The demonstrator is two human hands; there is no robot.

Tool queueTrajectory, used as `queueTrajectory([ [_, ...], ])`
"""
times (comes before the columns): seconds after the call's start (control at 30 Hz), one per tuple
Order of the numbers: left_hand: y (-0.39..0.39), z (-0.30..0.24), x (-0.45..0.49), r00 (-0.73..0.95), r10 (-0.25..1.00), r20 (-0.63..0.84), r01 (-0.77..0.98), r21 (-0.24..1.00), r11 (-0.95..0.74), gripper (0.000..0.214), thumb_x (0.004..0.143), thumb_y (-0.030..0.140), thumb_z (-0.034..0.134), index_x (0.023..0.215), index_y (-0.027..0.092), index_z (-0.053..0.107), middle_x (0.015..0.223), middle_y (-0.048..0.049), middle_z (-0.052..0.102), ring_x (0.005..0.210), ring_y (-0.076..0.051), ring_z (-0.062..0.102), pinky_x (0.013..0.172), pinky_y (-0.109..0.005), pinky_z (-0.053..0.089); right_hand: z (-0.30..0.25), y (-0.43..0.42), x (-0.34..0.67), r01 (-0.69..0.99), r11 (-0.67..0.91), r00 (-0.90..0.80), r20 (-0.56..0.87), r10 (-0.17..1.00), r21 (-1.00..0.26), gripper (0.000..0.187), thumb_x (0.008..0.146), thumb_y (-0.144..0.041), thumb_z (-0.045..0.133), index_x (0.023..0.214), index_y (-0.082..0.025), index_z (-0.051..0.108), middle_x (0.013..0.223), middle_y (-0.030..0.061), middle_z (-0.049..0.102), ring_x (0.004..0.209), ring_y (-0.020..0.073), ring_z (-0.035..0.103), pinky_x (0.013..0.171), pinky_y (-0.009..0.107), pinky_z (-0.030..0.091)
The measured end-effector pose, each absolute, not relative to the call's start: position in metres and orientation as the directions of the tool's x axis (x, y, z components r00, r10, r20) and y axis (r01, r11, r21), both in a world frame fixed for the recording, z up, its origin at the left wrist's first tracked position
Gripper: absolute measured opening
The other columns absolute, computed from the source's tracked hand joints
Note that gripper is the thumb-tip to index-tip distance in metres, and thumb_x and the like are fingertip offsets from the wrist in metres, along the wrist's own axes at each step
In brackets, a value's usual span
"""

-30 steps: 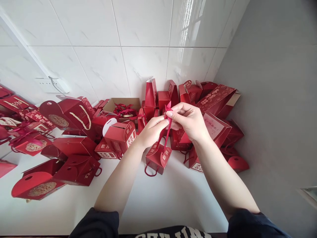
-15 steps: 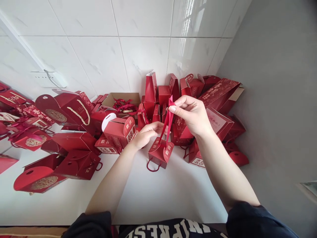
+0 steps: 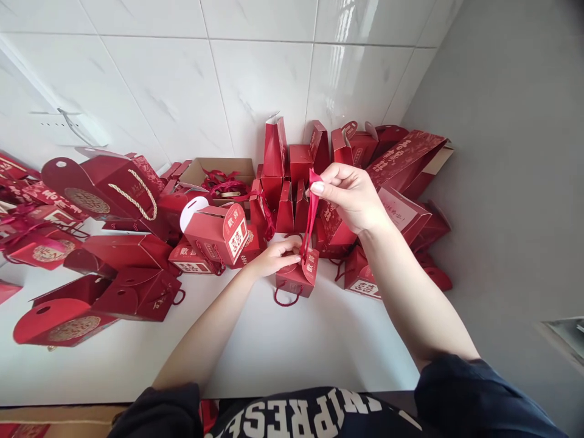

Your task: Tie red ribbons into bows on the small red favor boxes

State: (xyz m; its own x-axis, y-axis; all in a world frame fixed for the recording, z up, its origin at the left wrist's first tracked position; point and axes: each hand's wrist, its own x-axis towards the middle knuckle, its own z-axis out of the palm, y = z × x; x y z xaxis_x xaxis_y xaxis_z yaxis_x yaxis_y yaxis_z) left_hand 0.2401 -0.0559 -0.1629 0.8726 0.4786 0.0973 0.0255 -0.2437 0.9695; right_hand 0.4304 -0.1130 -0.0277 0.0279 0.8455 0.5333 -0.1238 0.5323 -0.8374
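A small red gift box [image 3: 296, 281] stands on the white table, with a dark red cord handle looped out at its front. From its top a red ribbon [image 3: 311, 218] runs upward. My right hand [image 3: 347, 193] pinches the ribbon's upper ends between thumb and fingers, holding it taut above the box. Low down, at the box's top, my left hand [image 3: 279, 258] closes its thumb and fingers around the foot of the ribbon. Its fingertips partly cover the upper left of the box.
Behind the hands, a cardboard box [image 3: 194, 172] holds loose red ribbons. Several red gift boxes crowd the left, such as one with a rope handle [image 3: 104, 188], and more stack up at right, including a long one [image 3: 406, 159]. A tiled wall [image 3: 260, 85] closes off the back.
My left hand has come right and closed at the ribbon's foot on the box. My right hand still pinches the ribbon's top. The whole view has shifted slightly.
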Motion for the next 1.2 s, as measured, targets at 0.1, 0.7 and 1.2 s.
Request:
queueTrajectory([
  [0.1, -0.057, -0.167, 0.239, 0.860, 0.502, 0.085, 0.059, 0.963, -0.264, 0.032, 0.088, 0.031, 0.060, 0.116, 0.016, 0.065, 0.113, -0.0087, 0.067, 0.108, -0.023, 0.061, 0.101, -0.038, 0.044, -0.027, -0.112, 0.429, -0.102, 0.534, 0.011, 0.536, 0.844, -0.839, 0.022, 0.068, -0.034, 0.086, 0.070, -0.020, 0.069, 0.068, -0.0029, 0.070, 0.064, 0.0105, 0.063, 0.071, 0.027, 0.054],
  [0.7, -0.067, -0.175, 0.248, 0.772, 0.604, 0.200, 0.152, 0.864, -0.480, 0.025, 0.075, 0.037, 0.075, 0.093, 0.020, 0.073, 0.143, -0.0107, 0.045, 0.137, -0.030, 0.038, 0.118, -0.048, 0.027, -0.028, -0.116, 0.425, -0.075, 0.511, 0.067, 0.507, 0.859, -0.856, 0.027, 0.066, -0.039, 0.086, 0.069, -0.020, 0.067, 0.067, -0.0025, 0.067, 0.063, 0.0104, 0.061, 0.067, 0.027, 0.053],
  [1.2, -0.069, -0.172, 0.245, 0.697, 0.659, 0.283, 0.277, 0.742, -0.611, 0.038, 0.069, 0.037, 0.080, 0.101, 0.020, 0.067, 0.141, -0.0118, 0.046, 0.135, -0.031, 0.038, 0.115, -0.049, 0.029, -0.034, -0.109, 0.429, -0.082, 0.476, 0.132, 0.464, 0.876, -0.875, 0.028, 0.064, -0.041, 0.087, 0.068, -0.022, 0.066, 0.066, -0.0032, 0.066, 0.060, 0.0111, 0.059, 0.062, 0.027, 0.052],
])
